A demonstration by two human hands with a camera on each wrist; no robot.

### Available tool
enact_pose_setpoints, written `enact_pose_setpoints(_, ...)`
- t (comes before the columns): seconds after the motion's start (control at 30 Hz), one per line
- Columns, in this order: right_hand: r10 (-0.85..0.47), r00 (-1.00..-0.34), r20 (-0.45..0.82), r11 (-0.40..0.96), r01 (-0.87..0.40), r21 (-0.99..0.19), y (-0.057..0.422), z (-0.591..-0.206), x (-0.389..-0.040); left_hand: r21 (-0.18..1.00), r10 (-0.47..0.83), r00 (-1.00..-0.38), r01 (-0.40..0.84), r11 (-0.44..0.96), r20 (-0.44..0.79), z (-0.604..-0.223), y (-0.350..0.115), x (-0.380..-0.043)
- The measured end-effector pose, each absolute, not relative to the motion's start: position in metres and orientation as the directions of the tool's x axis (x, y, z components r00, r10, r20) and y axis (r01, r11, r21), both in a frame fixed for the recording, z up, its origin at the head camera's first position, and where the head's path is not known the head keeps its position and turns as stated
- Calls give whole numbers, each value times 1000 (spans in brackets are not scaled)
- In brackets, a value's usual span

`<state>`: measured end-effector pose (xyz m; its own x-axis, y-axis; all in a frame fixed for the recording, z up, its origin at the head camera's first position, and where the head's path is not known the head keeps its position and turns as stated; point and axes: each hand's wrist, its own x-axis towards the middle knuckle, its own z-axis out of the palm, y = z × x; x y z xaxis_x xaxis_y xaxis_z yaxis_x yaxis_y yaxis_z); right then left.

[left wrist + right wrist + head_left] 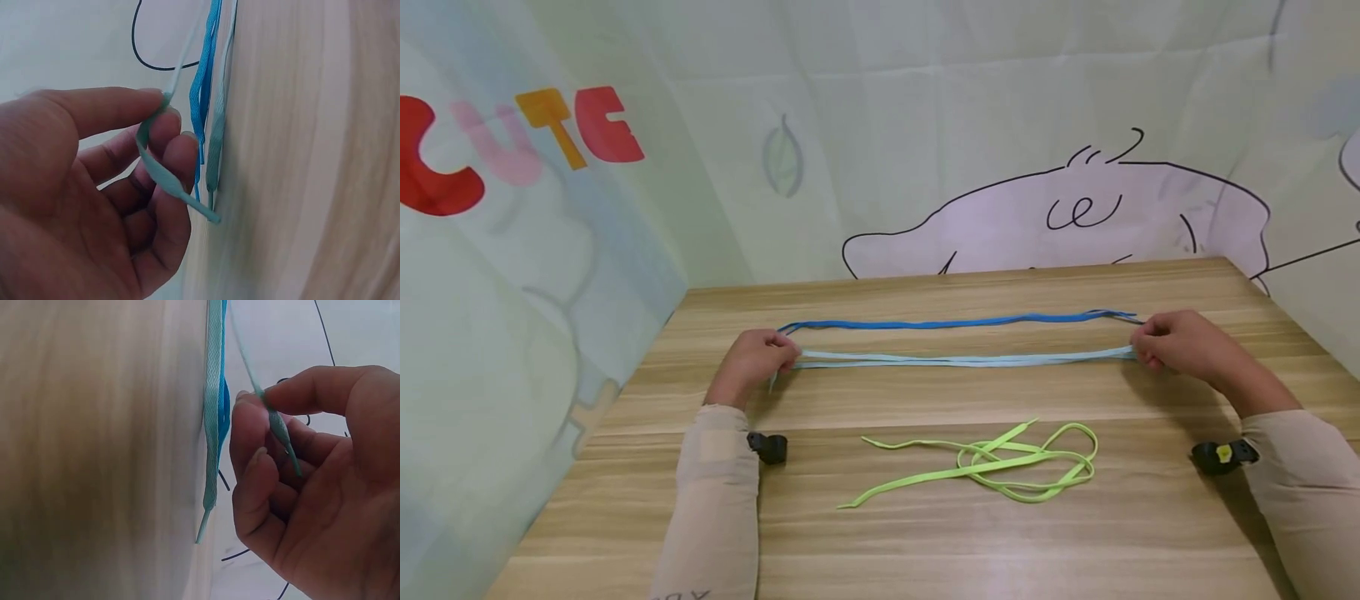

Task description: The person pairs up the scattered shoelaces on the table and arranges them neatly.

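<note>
A pale blue-green shoelace (pixel 164 177) is stretched between my two hands. My left hand (pixel 752 367) pinches it near one end between thumb and index finger, and the tipped end hangs past the palm. At the other side my right hand (pixel 1187 346) pinches it the same way, its tip (pixel 294 461) dangling below the thumb. Another pale shoelace (pixel 212 419) lies straight on the table, close beside the held one. Behind them a blue shoelace (pixel 925 325) runs lengthwise, laid out nearly straight.
Nearer the front of the wood-grain table (pixel 925 550), a yellow-green shoelace (pixel 1022 462) lies in loose loops with its ends toward the left. A printed cloth backdrop (pixel 925 125) rises behind the table and along its left side.
</note>
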<state>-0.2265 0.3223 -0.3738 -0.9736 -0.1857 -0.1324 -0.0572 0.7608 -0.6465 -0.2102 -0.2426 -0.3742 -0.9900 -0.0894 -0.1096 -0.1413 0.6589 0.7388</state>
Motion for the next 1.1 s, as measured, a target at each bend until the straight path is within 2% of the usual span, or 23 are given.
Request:
enact_pose_setpoints(0.37, -174, -972, -156, 783, -41, -621, 325, -373, -227, 663, -104, -986, -165, 730, -131, -371, -244, -209)
enact_pose_setpoints(0.63, -155, -975, -160, 830, -40, -557, 323, -373, -227, 602, -134, -977, -208, 771, -166, -372, -245, -209)
enact_pose_setpoints(0.9, -157, -977, -144, 867, -66, -495, 321, -371, -225, 532, -162, -975, -220, 818, -155, -373, -243, -207)
enact_pose_setpoints(1.1, -142, -985, -101, 888, -81, -454, 318, -370, -224, 534, -190, -974, -226, 815, -123, -372, -242, -206)
